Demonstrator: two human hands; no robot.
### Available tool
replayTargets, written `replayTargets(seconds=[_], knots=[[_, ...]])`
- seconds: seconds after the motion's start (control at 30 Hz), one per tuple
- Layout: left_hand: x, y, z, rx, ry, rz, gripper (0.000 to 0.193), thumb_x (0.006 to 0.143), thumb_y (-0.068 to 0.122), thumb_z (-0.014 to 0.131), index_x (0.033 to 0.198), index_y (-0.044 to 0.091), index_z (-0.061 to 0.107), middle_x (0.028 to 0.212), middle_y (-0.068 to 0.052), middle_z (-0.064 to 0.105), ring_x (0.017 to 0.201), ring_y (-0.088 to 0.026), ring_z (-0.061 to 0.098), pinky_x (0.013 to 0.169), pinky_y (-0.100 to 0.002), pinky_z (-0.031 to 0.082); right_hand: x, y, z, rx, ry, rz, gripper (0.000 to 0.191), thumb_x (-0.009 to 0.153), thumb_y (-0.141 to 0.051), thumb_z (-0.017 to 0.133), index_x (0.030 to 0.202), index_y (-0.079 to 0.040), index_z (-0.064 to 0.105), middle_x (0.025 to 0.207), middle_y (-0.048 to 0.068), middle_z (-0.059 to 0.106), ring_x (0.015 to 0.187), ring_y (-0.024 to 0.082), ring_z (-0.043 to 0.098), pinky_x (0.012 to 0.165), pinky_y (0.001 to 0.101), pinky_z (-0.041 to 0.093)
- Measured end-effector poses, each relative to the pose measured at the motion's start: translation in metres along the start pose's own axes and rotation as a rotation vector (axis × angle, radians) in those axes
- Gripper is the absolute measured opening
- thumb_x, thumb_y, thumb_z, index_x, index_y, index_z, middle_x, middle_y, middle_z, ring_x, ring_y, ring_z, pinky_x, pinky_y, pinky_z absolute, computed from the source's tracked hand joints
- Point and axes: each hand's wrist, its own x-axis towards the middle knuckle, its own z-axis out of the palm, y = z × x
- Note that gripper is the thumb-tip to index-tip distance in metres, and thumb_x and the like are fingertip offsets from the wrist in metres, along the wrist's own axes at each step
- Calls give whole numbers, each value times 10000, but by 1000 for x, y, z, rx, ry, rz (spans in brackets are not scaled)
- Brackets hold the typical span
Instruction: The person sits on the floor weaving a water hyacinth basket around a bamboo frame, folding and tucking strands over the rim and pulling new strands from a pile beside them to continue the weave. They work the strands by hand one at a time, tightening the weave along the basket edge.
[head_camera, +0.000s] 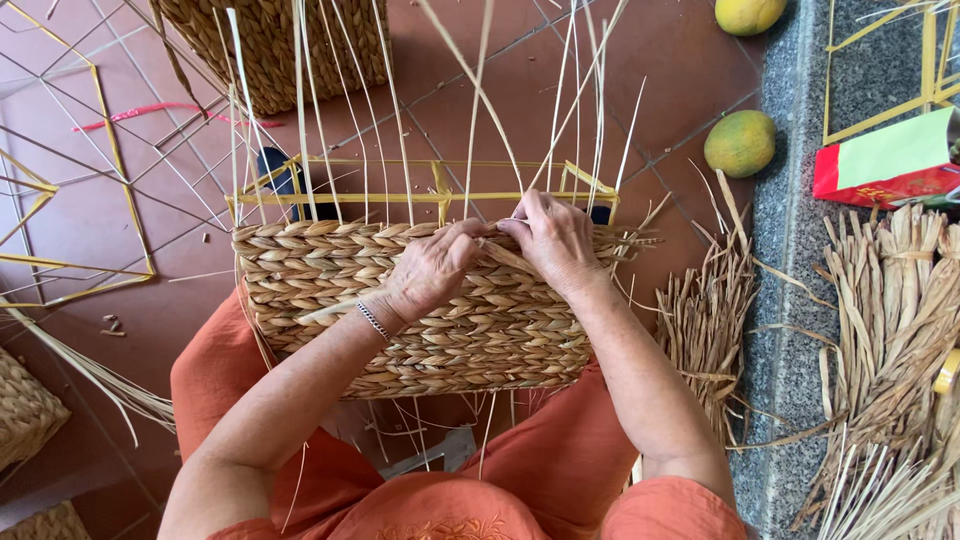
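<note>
1. Both hands meet at the top edge of the half-woven basket (420, 320), which rests on the lap at centre frame: the left hand (425, 272) and right hand (555, 245) are closed, pinching a flat straw strand (505, 255) between them.
2. Thin upright stakes (400, 130) rise toward 12 o'clock around a yellow wire frame (440, 195).
3. Loose straw bundles (705, 320) lie at 3 o'clock on the floor.
4. Risk, as I judge it: pulling too hard could snap the dry strand or bend a stake.

Straw tan against terracotta

Braided tan basket (420, 310) on a yellow frame (430, 195); orange clothing (540, 470) (embroidered); green-yellow fruits (740, 143); red-and-green packet (890, 160) at right; reddish-brown floor tiles (90, 215).
</note>
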Motion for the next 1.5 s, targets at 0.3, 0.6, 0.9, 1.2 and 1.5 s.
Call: replayTargets(seconds=[0.3, 0.6, 0.9, 1.2, 1.5], knots=[[27, -12, 39, -20, 111, -406, 181, 1031, 111, 585, 1123, 90, 431, 634, -104, 622, 508, -300, 632, 443, -429, 476, -36, 4, -37, 283, -152, 223, 133, 941, -141, 780, 934, -53, 681, 833, 59, 731, 670, 156, 698, 591, 332, 566], [30, -10, 41, 191, -17, -340, 365, 936, 29, 618, 1277, 51, 491, 1008, -154, 643, 592, -242, 674, 443, -358, 539, -68, -5, -31, -189, 147, -127, 451, 712, -344, 899, 925, -2, 696, 863, 122, 614, 855, 280, 557, 770, 408, 488], [40, -26, 37, 61, -55, -226, 319, 873, -15, 636, 1160, 123, 654, 994, -61, 657, 701, -224, 700, 624, -366, 611, -66, -2, -42, 254, -244, 344, 86, 1064, -82, 599, 1065, -17, 656, 839, 84, 705, 664, 154, 699, 565, 325, 573], [49, -7, 31, 28, -330, -322, 381, 898, -42, 589, 1265, 49, 635, 1138, -119, 576, 805, -230, 704, 730, -384, 604, -41, 2, -94, 173, -175, 181, 149, 931, -177, 756, 1005, -48, 765, 864, 66, 700, 751, 166, 677, 685, 322, 581], [66, 7, -10, -216, -535, -463, 244, 882, 171, 668, 1123, 128, 665, 962, -48, 690, 904, -201, 702, 879, -388, 578, -6, 1, -71, -545, 310, -386, 76, 1020, -135, 740, 1056, -69, 745, 916, 32, 698, 812, 177, 621, 658, 314, 525]])
